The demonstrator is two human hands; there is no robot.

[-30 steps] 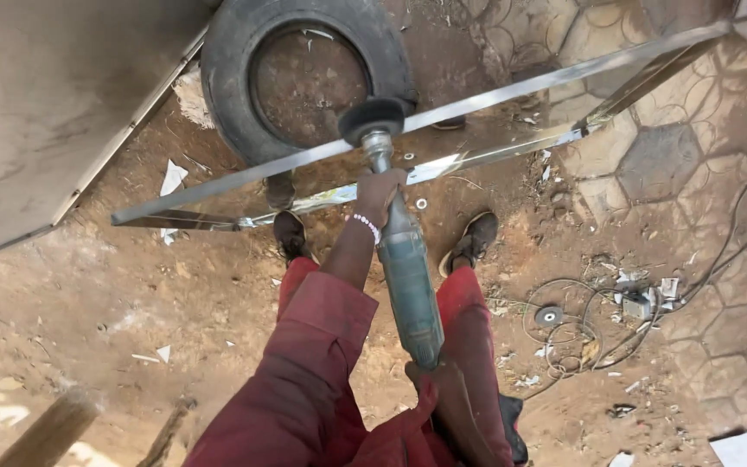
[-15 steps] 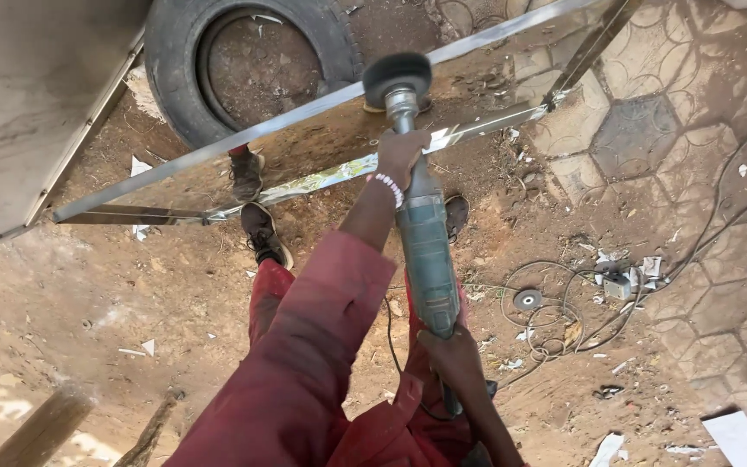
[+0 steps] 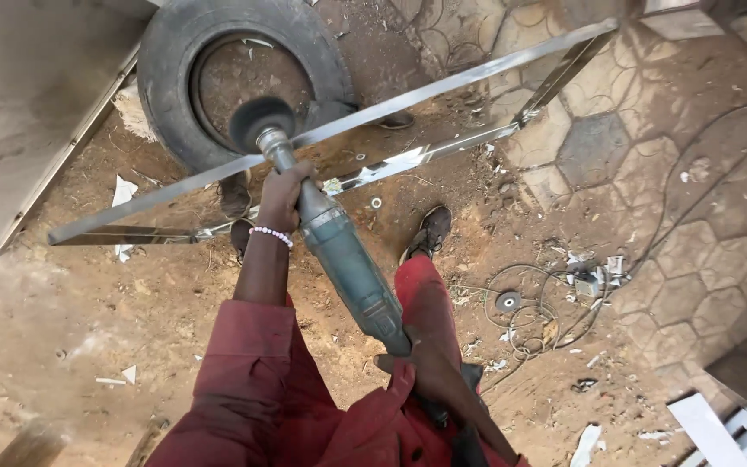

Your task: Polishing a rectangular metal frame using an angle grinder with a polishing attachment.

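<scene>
1. Looking down from head height at a person in dark red work clothes standing on bare dirt; both hands grip a long grey-green angle grinder that slants from near right up to far left.
2. The left hand is clenched around the grinder's neck, just behind its head; a band of pale beads circles that wrist.
3. The right hand is wrapped around the rear handle, close to the body; the fingers are closed on the tool.
4. The grinder's round dark polishing pad sits at the far end of the tool, against the far bar of a shiny metal frame; whether it presses on the bar or only meets it, I cannot tell.
5. The frame is made of long mirror-bright bars; it stretches across the scene from left to far right, held above the ground.
6. A worn black tyre lies on the dirt beyond the frame, far left.
7. The person's dark shoe shows below the near bar; a tangle of thin cable and a small loose disc lie on the ground to the right; hexagonal paving covers the right side.
</scene>
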